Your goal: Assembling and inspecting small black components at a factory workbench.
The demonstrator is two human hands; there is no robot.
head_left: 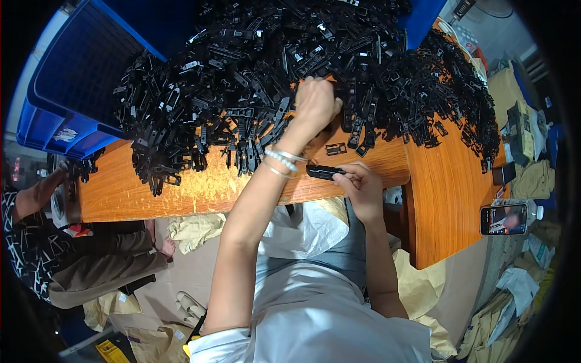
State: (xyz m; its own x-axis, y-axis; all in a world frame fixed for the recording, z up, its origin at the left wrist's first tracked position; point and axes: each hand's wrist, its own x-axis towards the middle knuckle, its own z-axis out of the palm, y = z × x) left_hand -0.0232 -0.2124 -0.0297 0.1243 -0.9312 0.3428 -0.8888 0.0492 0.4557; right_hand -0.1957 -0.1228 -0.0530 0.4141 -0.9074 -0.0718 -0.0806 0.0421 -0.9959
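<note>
My left hand (315, 101) reaches into a large heap of small black plastic clip parts (254, 78) on an orange wooden table (181, 187); its fingers are closed around parts at the heap's near edge. Two bracelets circle that wrist. My right hand (362, 184) is at the table's front edge and grips a flat black oblong part (324, 172). A single loose black frame piece (336, 148) lies on the wood between my hands.
A blue plastic crate (72, 91) leans at the back left, parts spilling from it. A phone with a lit screen (503, 219) lies on the table's right wing. Another person (36, 242) sits at the left. White and yellow bags lie below the table.
</note>
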